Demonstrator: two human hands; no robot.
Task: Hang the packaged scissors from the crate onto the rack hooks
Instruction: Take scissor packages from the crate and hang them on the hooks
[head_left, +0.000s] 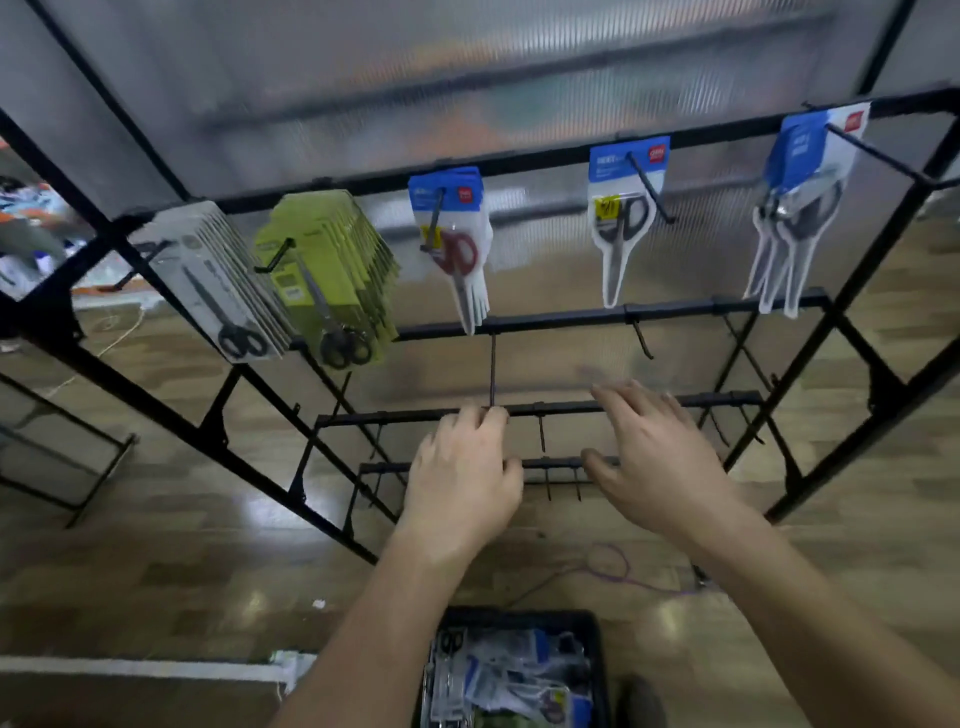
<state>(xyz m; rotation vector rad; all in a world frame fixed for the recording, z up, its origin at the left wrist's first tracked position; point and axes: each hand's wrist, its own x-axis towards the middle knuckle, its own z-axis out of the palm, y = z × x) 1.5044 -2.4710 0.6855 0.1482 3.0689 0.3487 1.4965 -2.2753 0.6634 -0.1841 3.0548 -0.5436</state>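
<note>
A black wire rack (561, 317) stands in front of me with packaged scissors on its top row of hooks: grey packs (218, 280), green packs (332, 270), red-handled packs (457, 244), one black-handled pack (621, 218) and several grey-handled packs (795, 208). The second row's hooks are bare. My left hand (462, 478) hovers in front of the lower bars with fingers loosely curled, holding nothing. My right hand (660, 457) is spread with straight fingers, empty and blurred. A black crate (597, 654) on the floor below my arms holds several jumbled scissor packs (509, 680).
The wooden floor shows through the rack. A purple cord (618, 571) lies on the floor behind the crate. A second black frame (62, 467) stands at the left. A ribbed translucent panel (467, 62) backs the rack.
</note>
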